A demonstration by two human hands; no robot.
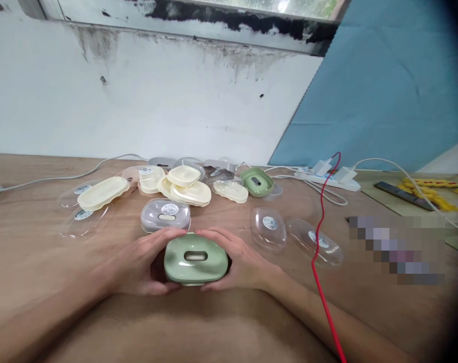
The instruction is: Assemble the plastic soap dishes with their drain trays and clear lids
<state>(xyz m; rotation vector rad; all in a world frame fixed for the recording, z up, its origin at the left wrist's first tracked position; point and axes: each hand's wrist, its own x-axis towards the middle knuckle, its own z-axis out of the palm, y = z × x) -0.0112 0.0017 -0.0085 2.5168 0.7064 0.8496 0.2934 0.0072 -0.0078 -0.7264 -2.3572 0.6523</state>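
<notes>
Left fingers and right fingers grip a green slotted box, apparently pale underneath.

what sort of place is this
Perhaps a makeshift indoor workspace: a wood-toned table with scattered clear covers, a power strip and a stained white wall.
</notes>
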